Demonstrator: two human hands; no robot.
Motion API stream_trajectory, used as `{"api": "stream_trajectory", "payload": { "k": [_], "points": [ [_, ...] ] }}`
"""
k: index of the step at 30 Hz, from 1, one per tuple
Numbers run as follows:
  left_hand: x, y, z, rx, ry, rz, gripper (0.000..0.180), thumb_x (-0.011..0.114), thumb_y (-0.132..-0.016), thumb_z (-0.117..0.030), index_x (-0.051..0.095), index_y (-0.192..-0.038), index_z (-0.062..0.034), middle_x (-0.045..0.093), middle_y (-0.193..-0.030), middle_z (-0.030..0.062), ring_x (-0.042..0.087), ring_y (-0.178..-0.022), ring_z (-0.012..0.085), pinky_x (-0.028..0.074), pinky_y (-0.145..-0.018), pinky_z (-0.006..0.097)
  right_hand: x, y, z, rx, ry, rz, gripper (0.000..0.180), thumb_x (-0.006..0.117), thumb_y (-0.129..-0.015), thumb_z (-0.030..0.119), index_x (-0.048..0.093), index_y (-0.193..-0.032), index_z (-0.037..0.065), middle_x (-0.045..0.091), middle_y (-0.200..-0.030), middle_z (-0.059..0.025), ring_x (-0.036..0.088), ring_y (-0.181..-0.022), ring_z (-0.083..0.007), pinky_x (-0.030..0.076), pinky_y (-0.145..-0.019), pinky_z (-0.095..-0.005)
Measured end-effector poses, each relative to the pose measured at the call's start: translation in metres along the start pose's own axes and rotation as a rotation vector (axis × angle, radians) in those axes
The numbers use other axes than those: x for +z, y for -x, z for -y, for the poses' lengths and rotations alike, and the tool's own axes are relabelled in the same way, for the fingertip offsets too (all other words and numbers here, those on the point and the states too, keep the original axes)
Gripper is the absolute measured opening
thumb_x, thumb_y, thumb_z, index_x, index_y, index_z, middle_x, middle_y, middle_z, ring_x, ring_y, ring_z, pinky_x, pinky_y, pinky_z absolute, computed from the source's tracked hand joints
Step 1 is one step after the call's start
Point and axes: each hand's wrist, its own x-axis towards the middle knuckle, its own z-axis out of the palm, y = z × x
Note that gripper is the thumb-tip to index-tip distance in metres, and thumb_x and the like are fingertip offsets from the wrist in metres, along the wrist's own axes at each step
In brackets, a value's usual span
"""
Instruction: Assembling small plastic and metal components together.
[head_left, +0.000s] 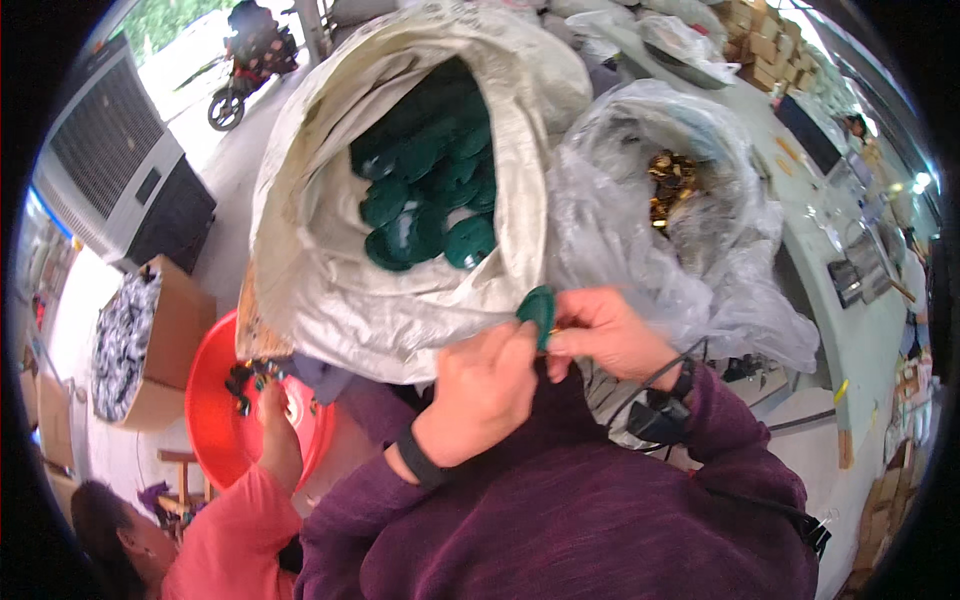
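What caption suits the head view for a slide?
Both hands, left hand and right hand, pinch a green disc before a white sack of green discs.

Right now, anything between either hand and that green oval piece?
Nothing visible. The green oval piece is already pinched between the left hand and the right hand, in front of the white woven sack of similar green pieces. The clear plastic bag sits behind the right hand, not between.

Most of the green disc (538,312) is covered by the fingers of the left hand (484,388) and right hand (604,335). The brass-coloured pieces (670,187) are blurred behind the clear plastic bag (700,250); their shape cannot be told.
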Motion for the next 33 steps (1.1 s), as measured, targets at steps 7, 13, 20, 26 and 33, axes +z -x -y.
{"api": "stream_trajectory", "payload": {
  "k": [7,13,20,26,33],
  "points": [
    [-0.057,0.034,0.072,-0.458,-0.32,-0.323,0.011,0.059,-0.078,-0.002,0.058,-0.089,0.0008,0.056,-0.066,0.0158,0.056,-0.056,0.0277,0.042,-0.052,0.033,-0.033,0.005,0.03,-0.511,0.729,-0.381,0.013,0.061,-0.083,0.011,0.061,-0.09,0.0,0.06,-0.071,-0.0031,0.056,-0.059,-0.0076,0.044,-0.055,-0.0229],
    [-0.189,0.094,0.155,-0.74,-0.84,-0.293,0.018,0.058,-0.079,-0.009,0.057,-0.092,0.0029,0.062,-0.078,0.0232,0.062,-0.073,0.0377,0.047,-0.063,0.045,-0.145,0.013,0.037,-0.184,1.126,-0.795,0.018,0.056,-0.08,0.016,0.062,-0.085,-0.001,0.062,-0.074,-0.0173,0.062,-0.072,-0.0327,0.048,-0.065,-0.0384],
    [-0.152,0.067,0.151,-0.598,-0.739,-0.352,0.041,0.061,-0.077,-0.009,0.054,-0.117,-0.0051,0.061,-0.101,0.0214,0.061,-0.089,0.0364,0.048,-0.075,0.041,-0.193,-0.002,-0.001,0.063,1.52,-0.477,0.025,0.049,-0.076,0.001,0.058,-0.099,-0.002,0.057,-0.102,-0.0264,0.056,-0.095,-0.0423,0.045,-0.082,-0.0461],
    [-0.027,-0.017,0.111,-0.144,-0.271,-0.085,0.027,0.057,-0.071,-0.001,0.061,-0.097,-0.0038,0.062,-0.092,0.0163,0.061,-0.08,0.0353,0.049,-0.067,0.043,-0.199,-0.013,-0.006,0.178,1.687,-0.459,0.027,0.046,-0.078,0.001,0.059,-0.101,-0.002,0.053,-0.108,-0.0272,0.055,-0.098,-0.0416,0.046,-0.082,-0.0438],
    [0.035,-0.06,0.137,-0.357,-0.43,0.381,0.043,0.061,-0.071,-0.015,0.052,-0.111,0.001,0.062,-0.091,0.0203,0.062,-0.079,0.0362,0.05,-0.071,0.043,-0.205,-0.022,-0.018,0.281,1.801,-0.558,0.025,0.048,-0.081,0.008,0.062,-0.101,0.003,0.054,-0.109,-0.0243,0.057,-0.095,-0.0396,0.049,-0.079,-0.0437]
  ]
}}
